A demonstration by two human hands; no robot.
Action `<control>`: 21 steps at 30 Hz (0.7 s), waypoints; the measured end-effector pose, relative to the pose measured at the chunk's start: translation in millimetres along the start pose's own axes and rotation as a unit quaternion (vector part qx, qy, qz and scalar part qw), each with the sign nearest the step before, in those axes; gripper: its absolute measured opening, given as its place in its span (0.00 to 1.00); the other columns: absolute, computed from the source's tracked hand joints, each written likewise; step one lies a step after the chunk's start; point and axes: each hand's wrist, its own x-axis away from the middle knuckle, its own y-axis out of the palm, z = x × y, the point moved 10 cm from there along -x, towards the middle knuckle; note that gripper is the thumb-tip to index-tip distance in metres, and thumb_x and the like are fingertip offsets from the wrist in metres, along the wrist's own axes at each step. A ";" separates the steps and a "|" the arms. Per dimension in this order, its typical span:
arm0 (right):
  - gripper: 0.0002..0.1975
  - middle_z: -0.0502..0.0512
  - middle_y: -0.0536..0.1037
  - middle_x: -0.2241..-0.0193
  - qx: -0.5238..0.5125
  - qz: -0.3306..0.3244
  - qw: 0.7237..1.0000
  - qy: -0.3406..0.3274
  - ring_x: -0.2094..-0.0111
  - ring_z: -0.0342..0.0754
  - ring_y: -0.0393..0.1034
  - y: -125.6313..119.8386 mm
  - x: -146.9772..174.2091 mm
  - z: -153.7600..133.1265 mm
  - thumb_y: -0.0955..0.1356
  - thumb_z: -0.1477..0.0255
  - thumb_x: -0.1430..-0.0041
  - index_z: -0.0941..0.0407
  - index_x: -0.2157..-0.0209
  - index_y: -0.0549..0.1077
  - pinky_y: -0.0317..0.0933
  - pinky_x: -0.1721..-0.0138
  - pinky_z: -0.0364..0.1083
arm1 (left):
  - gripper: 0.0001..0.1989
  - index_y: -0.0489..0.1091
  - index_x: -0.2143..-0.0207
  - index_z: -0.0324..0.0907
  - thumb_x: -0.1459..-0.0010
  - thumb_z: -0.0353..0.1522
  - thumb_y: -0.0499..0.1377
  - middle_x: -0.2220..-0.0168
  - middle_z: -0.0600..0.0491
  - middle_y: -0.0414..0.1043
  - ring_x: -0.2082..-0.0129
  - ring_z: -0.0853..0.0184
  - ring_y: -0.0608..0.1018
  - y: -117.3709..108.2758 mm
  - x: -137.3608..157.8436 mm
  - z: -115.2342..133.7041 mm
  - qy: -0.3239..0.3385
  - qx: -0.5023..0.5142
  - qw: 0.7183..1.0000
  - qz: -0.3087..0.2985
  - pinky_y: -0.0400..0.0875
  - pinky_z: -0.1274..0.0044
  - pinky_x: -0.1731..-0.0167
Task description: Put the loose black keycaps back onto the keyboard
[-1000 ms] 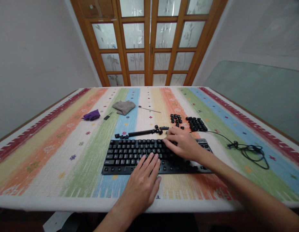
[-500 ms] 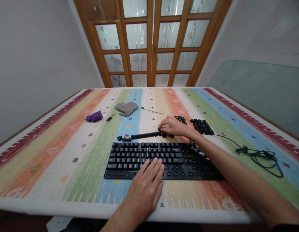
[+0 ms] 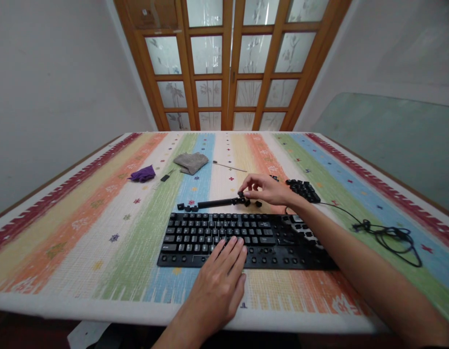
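Observation:
A black keyboard (image 3: 213, 232) lies along the near side of the table, its bottom row and right part without keycaps. My left hand (image 3: 222, 271) rests on it, fingers stretched out flat over the lower middle keys. Beyond the keyboard, my right hand (image 3: 264, 188) pinches a small black keycap (image 3: 240, 194) between thumb and fingertips. Beneath that hand lie several loose keycaps (image 3: 258, 204), partly hidden. The long spacebar cap (image 3: 215, 203) lies to their left, with more small keycaps (image 3: 188, 208) at its far end.
Another cluster of keycaps (image 3: 304, 190) sits right of my right hand. A coiled cable (image 3: 394, 237) lies at the right. Farther back are a grey cloth (image 3: 191, 162), a purple cloth (image 3: 143, 173), a small black tool (image 3: 165, 178) and a thin brush (image 3: 229, 166).
My right hand has shifted slightly, and the keycap in its fingertips shows more plainly. My left hand stays flat on the keyboard.

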 end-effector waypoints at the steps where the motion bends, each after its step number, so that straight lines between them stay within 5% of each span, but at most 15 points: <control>1: 0.10 0.57 0.80 0.63 -0.056 -0.008 0.998 -0.004 0.70 0.42 0.69 1.3 5.9 -5.3 0.70 0.66 0.40 0.59 0.63 0.73 0.64 0.67 0.44 | 0.25 0.58 0.36 0.31 0.34 0.28 0.51 0.34 0.42 0.59 0.32 0.56 0.60 0.6 0.1 0.7 0.003 -0.004 1.000 -0.003 0.63 0.61 0.36; 9: 0.11 0.57 0.80 0.64 -0.234 -0.078 0.968 -0.046 0.63 0.45 0.73 14.2 51.0 -48.0 0.72 0.66 0.40 0.58 0.66 0.69 0.66 0.61 0.47 | 0.23 0.59 0.36 0.35 0.32 0.30 0.50 0.35 0.44 0.62 0.34 0.58 0.63 -0.7 -1.1 1.2 -0.001 0.005 1.000 0.018 0.62 0.60 0.36; 21: 0.10 0.56 0.79 0.63 -0.170 -0.073 0.982 -0.038 0.62 0.45 0.74 22.6 78.9 -61.9 0.72 0.66 0.39 0.58 0.65 0.71 0.68 0.61 0.47 | 0.21 0.63 0.39 0.36 0.33 0.29 0.51 0.37 0.45 0.65 0.36 0.57 0.67 -4.7 -4.4 1.3 -0.002 0.007 1.000 0.027 0.64 0.59 0.38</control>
